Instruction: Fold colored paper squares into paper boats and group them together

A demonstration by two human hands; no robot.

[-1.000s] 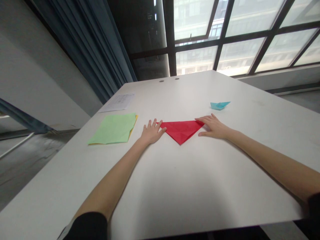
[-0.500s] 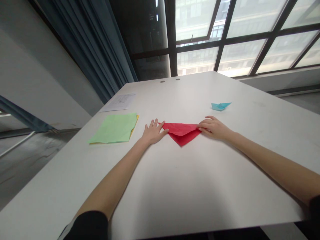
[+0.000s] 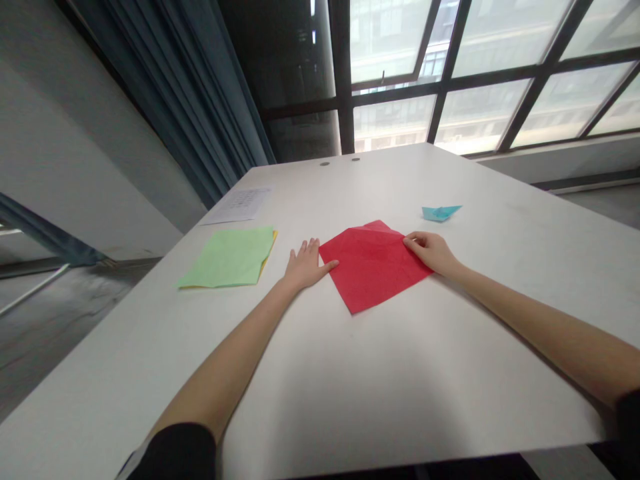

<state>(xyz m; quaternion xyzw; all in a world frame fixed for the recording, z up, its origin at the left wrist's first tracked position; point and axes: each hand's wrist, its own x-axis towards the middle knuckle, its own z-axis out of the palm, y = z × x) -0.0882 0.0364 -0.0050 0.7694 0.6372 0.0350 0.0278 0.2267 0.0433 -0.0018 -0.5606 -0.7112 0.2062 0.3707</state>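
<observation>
A sheet of red paper lies unfolded on the white table between my hands, its far edge slightly raised along a crease. My left hand rests flat with its fingers spread, the thumb touching the paper's left corner. At the far right edge, my right hand pinches the paper between thumb and fingers. A folded light-blue paper boat sits beyond my right hand, apart from it.
To the left lies a stack of green paper with a yellow sheet showing beneath. Behind it is a white printed sheet. The white table reaches toward the windows, with a blue curtain at the far left.
The red paper has gone from a folded triangle to a spread sheet. My right hand has shifted slightly right and pinches its edge; my left hand has stayed nearly in place.
</observation>
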